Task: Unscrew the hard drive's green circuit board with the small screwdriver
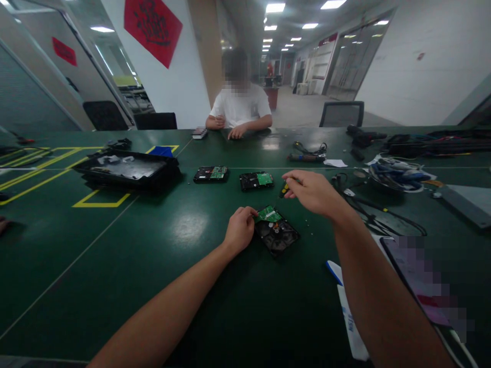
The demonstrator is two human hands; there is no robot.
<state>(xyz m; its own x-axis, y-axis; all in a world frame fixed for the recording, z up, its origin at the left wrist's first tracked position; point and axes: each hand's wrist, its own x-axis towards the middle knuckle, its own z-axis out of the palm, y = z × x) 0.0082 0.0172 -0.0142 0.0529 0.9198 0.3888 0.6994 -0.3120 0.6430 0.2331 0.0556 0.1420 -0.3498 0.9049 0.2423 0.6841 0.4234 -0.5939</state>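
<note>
A hard drive (276, 237) lies on the table in front of me, its underside up, with a green circuit board (270, 214) at its far end. My left hand (241, 228) is closed at the drive's left corner, thumb and finger gripping its edge by the board. Above and to the right, my right hand (307, 190) is wrapped round a yellow-and-black screwdriver (284, 190), whose shaft points down toward the board. I cannot tell whether its tip touches. Two more hard drives lie beyond, one at left (210, 174) and one nearer the middle (257, 180).
At the left stands a black tray (128, 168) with loose parts. Cables (383, 217), a bundle of wires (401, 174) and a phone-like device (418, 276) lie to the right. Several tiny bits are beside the drive. A person (241, 105) sits across the green table (184, 286).
</note>
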